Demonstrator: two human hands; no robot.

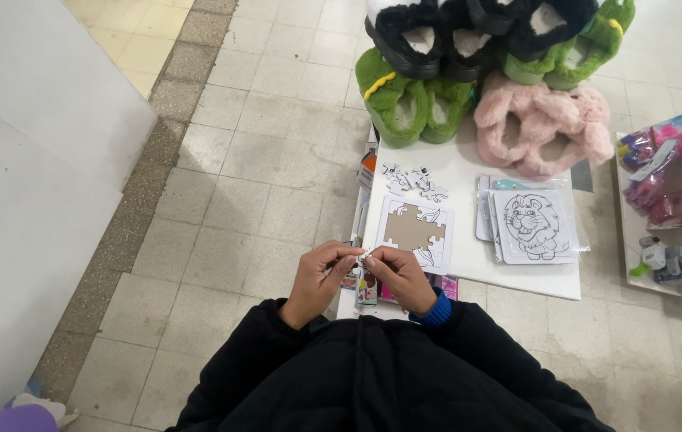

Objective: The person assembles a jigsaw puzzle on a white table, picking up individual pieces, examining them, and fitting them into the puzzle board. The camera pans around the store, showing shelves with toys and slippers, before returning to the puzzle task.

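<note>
Head view: the left hand [319,280] and right hand [402,278] meet at the centre, fingertips of both pinched on one small white cardboard puzzle piece [365,255] held above the near left edge of the flat white display board [517,276]. At one o'clock from the hands lies the square puzzle tray with brown backing [413,232], partly filled. Loose white pieces [414,181] lie at twelve o'clock. The lion picture sheet [531,226] lies at two o'clock. Grey tiled floor [261,160] opens at ten o'clock.
</note>
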